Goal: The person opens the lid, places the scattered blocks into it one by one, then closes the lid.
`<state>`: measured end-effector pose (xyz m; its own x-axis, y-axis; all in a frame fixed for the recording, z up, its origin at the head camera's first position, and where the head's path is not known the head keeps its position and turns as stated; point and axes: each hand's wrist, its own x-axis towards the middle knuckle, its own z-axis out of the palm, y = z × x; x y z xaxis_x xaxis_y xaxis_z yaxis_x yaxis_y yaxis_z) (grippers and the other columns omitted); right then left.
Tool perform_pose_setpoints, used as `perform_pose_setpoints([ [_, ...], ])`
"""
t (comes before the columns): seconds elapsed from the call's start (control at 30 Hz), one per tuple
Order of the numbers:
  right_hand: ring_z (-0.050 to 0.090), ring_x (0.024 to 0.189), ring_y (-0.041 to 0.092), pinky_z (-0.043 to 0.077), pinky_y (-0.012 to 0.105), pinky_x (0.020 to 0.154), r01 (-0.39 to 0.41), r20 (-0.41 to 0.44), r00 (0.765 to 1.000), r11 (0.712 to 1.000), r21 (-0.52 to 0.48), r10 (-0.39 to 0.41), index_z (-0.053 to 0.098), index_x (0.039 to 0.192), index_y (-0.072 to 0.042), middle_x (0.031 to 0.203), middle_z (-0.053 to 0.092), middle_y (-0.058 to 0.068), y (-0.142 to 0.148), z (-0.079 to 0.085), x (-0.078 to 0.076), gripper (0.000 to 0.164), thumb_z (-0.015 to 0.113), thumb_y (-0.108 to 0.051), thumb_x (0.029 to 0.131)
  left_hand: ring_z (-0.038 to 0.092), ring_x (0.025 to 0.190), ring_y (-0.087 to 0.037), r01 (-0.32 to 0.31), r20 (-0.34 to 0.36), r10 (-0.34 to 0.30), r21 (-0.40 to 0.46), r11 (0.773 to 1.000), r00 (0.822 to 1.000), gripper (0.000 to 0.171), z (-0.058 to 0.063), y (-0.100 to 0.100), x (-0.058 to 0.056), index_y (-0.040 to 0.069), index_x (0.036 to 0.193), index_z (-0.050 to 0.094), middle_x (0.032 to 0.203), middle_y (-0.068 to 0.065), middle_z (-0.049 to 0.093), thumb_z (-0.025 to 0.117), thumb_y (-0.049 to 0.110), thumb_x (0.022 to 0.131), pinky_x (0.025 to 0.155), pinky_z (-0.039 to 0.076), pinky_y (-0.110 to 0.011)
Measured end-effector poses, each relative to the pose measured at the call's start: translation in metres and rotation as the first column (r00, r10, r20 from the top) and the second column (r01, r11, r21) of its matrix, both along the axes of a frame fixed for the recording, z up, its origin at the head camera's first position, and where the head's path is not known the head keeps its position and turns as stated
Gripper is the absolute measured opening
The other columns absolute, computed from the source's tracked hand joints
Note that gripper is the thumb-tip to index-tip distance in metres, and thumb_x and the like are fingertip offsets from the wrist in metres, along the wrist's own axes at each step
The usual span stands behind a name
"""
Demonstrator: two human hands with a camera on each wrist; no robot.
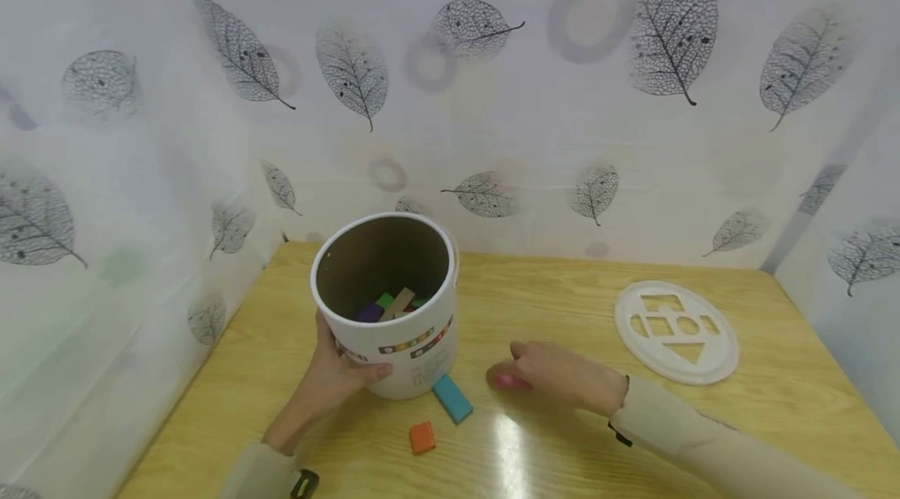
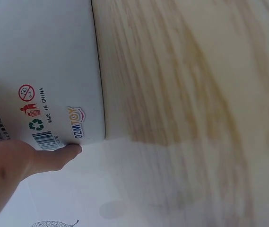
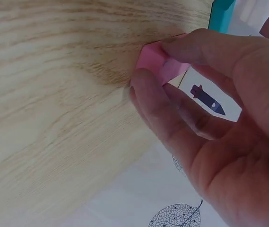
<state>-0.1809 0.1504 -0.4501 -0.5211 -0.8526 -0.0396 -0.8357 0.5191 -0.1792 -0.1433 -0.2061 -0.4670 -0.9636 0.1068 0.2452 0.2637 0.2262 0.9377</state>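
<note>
My left hand [image 1: 330, 382] grips the lower left side of a white cylindrical toy bucket [image 1: 432, 354], its thumb lying across the front. In the left wrist view that thumb presses near the printed barcode [image 2: 48, 141]. Wooden blocks [image 1: 398, 304] in several colours lie inside the open bucket. To the bucket's right, my right hand [image 1: 566, 376] pinches a pink block [image 3: 151, 59] between thumb and fingers, low over the table. A blue rectangular block [image 1: 452, 399] lies against the bucket's base. Nearer to me is a small orange block [image 1: 422, 438].
A round white lid [image 1: 724, 351] with shaped cut-outs lies flat at the right of the wood-grain table [image 1: 548, 288]. Leaf-printed white sheeting [image 1: 520, 108] closes off the back and both sides.
</note>
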Motion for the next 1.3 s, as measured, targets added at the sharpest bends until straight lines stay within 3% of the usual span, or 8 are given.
perform_pose_setpoints([
  [0.13,0.045,0.065,0.002,0.043,0.012,0.059,-0.005,-0.026,1.0,0.999,0.046,0.006,0.074,0.113,-0.02,0.079,0.057,-0.003,0.002,0.002,0.006,0.019,0.068,-0.014,0.095,0.023,0.153,-0.046,-0.006,-0.003,0.006,-0.013,1.0,1.0,0.138,-0.001,-0.001,0.001,0.032,0.163,-0.008,0.169,-0.015,0.013,0.091,0.002,0.07,0.12,0.012,-0.078],
  [0.33,0.053,0.07,0.004,0.049,0.016,0.064,0.015,-0.004,1.0,1.0,0.012,-0.015,0.074,0.112,-0.018,0.084,0.063,-0.002,0.003,0.0,0.011,0.017,0.068,-0.017,0.096,0.023,0.152,-0.047,0.002,-0.003,-0.002,-0.021,1.0,1.0,0.136,-0.002,0.0,0.001,0.031,0.163,-0.007,0.169,-0.015,0.012,0.09,0.002,0.071,0.118,0.015,-0.079],
  [0.83,0.059,0.077,0.007,0.054,0.02,0.071,-0.03,-0.057,0.998,0.999,-0.018,0.029,0.073,0.117,-0.019,0.089,0.067,-0.002,0.008,-0.002,0.014,0.024,0.069,-0.014,0.094,0.022,0.152,-0.049,-0.005,0.022,0.006,-0.043,0.999,1.0,0.136,0.001,-0.001,0.002,0.034,0.162,-0.01,0.169,-0.016,0.012,0.09,0.006,0.073,0.117,0.014,-0.081],
  [0.97,0.059,0.077,0.006,0.054,0.018,0.071,-0.037,-0.032,0.999,0.998,-0.054,0.035,0.073,0.116,-0.019,0.089,0.067,-0.003,0.01,-0.002,0.013,0.023,0.07,-0.014,0.094,0.022,0.152,-0.049,-0.002,0.02,0.003,-0.046,0.999,1.0,0.137,0.0,-0.001,0.001,0.036,0.162,-0.01,0.169,-0.016,0.012,0.09,0.006,0.073,0.116,0.013,-0.081],
  [1.17,0.058,0.081,0.001,0.054,0.015,0.073,-0.004,0.1,0.995,0.996,-0.094,0.014,0.072,0.121,-0.019,0.093,0.066,-0.003,0.015,-0.002,0.01,0.029,0.071,-0.01,0.093,0.023,0.153,-0.047,-0.002,0.038,0.003,-0.033,0.999,0.999,0.136,0.001,-0.001,0.002,0.042,0.16,-0.01,0.17,-0.013,0.011,0.089,0.006,0.074,0.118,0.014,-0.08],
  [1.3,0.058,0.084,0.002,0.054,0.015,0.073,0.013,0.133,0.991,0.981,-0.192,0.013,0.07,0.125,-0.015,0.098,0.066,-0.001,0.02,0.0,0.005,0.037,0.073,-0.003,0.09,0.023,0.153,-0.048,-0.011,0.047,0.012,-0.041,0.999,0.999,0.136,0.002,0.0,0.003,0.041,0.161,-0.01,0.17,-0.014,0.011,0.09,0.008,0.074,0.117,0.014,-0.08],
])
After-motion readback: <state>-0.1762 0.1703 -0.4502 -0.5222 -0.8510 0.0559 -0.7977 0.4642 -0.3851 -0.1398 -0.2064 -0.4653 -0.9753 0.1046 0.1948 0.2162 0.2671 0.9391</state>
